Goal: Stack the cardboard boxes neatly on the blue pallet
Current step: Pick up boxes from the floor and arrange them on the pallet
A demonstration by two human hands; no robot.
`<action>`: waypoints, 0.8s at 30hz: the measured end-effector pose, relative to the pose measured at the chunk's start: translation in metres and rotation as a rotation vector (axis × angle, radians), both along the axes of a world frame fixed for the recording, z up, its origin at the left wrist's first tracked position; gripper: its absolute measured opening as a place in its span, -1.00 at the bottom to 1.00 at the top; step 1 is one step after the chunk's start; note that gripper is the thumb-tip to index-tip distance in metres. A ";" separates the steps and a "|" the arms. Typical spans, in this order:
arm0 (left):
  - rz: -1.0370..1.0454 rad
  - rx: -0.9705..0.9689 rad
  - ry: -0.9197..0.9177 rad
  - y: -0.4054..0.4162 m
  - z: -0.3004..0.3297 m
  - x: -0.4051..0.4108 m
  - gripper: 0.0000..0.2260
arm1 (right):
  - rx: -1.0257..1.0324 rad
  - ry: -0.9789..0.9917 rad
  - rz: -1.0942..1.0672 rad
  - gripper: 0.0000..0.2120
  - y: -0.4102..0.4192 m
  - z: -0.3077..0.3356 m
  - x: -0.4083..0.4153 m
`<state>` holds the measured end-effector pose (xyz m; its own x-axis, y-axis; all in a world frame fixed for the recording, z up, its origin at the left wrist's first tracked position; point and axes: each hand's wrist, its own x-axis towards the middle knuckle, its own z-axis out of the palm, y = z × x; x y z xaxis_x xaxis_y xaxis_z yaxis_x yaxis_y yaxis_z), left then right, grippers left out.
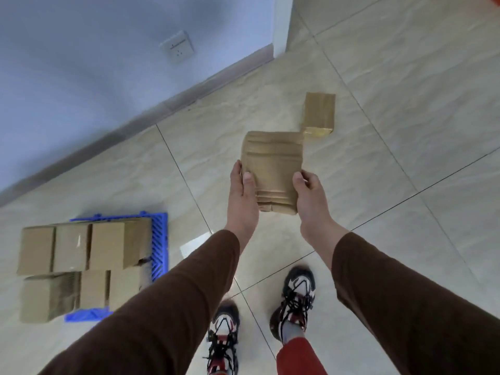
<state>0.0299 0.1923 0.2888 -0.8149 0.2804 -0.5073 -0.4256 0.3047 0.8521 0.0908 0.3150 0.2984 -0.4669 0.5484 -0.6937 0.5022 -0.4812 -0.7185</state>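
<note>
I hold a brown cardboard box (pixel 273 163) in the air in front of me, above the tiled floor. My left hand (pixel 242 193) grips its left side and my right hand (pixel 311 196) grips its right side, thumbs on the top face. The blue pallet (pixel 160 239) lies on the floor at lower left, with several cardboard boxes (pixel 84 250) packed on it in two rows. One more cardboard box (pixel 319 113) lies on the floor beyond the held one.
A pale wall with a socket (pixel 177 47) and a grey skirting board (pixel 135 125) runs diagonally across the upper left. My two shoes (pixel 297 299) stand on the beige tiles below my arms. An orange object (pixel 493 1) shows at the top right corner.
</note>
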 end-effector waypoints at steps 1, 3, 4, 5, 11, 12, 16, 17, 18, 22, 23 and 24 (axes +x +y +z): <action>0.014 0.007 -0.008 -0.019 -0.002 0.007 -0.46 | 0.005 -0.006 0.003 -0.80 -0.019 0.001 0.005; 0.031 0.013 -0.030 -0.057 -0.003 0.020 -0.44 | 0.010 -0.007 0.012 -0.78 -0.056 -0.001 0.015; 0.041 -0.001 -0.042 -0.076 -0.004 0.027 -0.46 | 0.002 -0.011 0.017 -0.77 -0.075 -0.002 0.021; 0.067 -0.025 -0.052 -0.097 -0.005 0.034 -0.49 | -0.011 -0.019 0.025 -0.77 -0.097 -0.003 0.027; 0.252 -0.131 -0.080 -0.229 -0.006 0.078 -0.65 | -0.122 -0.073 0.162 -0.78 -0.226 -0.011 0.067; 0.272 -0.143 -0.082 -0.250 -0.006 0.084 -0.65 | -0.139 -0.075 0.198 -0.77 -0.244 -0.014 0.070; 0.364 -0.173 -0.138 -0.331 -0.011 0.102 -0.68 | -0.162 -0.086 0.323 -0.72 -0.312 -0.020 0.074; 0.382 -0.165 -0.153 -0.351 -0.013 0.104 -0.69 | -0.164 -0.085 0.342 -0.71 -0.331 -0.021 0.074; 0.391 -0.162 -0.152 -0.367 -0.014 0.106 -0.71 | -0.170 -0.084 0.356 -0.71 -0.346 -0.022 0.073; 0.445 -0.173 -0.155 -0.441 -0.012 0.102 -0.81 | -0.182 -0.098 0.407 -0.72 -0.415 -0.027 0.065; 0.455 -0.174 -0.164 -0.461 -0.014 0.100 -0.80 | -0.183 -0.104 0.413 -0.73 -0.433 -0.028 0.062; 0.468 -0.169 -0.174 -0.481 -0.016 0.098 -0.77 | -0.184 -0.108 0.419 -0.75 -0.453 -0.029 0.059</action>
